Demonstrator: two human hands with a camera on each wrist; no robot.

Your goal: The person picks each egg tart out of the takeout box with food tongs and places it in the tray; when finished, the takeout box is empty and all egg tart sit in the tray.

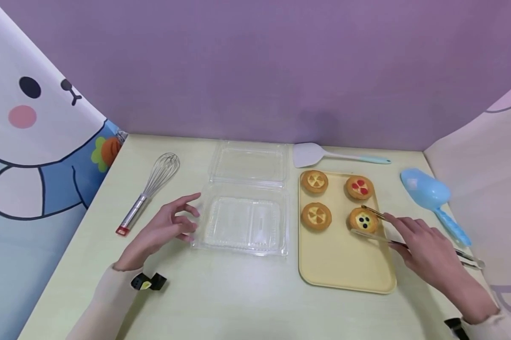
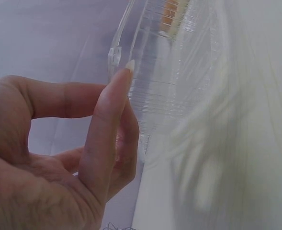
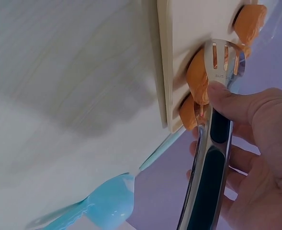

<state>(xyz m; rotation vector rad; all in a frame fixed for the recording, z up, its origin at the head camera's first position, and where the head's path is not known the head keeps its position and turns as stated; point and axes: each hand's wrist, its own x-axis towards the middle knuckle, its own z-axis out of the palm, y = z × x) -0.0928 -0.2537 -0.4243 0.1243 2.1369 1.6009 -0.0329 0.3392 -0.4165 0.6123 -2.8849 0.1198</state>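
Observation:
My right hand (image 1: 434, 250) grips metal tongs (image 3: 212, 158) with dark handle inlays. The two tong ends stand on either side of a tart with dark berries (image 1: 364, 220), which sits on a beige tray (image 1: 344, 269). At the left edge of a clear plastic container (image 1: 242, 222) is my left hand (image 1: 170, 222), its fingers loosely bent. In the left wrist view the thumb tip is by the container's rim; whether it touches cannot be told. The container lies with its lid folded back. A red-topped tart (image 1: 359, 187) and two tarts with wedge-patterned tops (image 1: 316, 216) share the tray.
Left of the container lies a whisk (image 1: 148, 193). Behind the tray is a spatula (image 1: 310, 155) with a pale blue handle end. A blue scoop (image 1: 425, 189) lies at the right, near the wall. A purple backdrop (image 1: 255, 71) rises behind the table.

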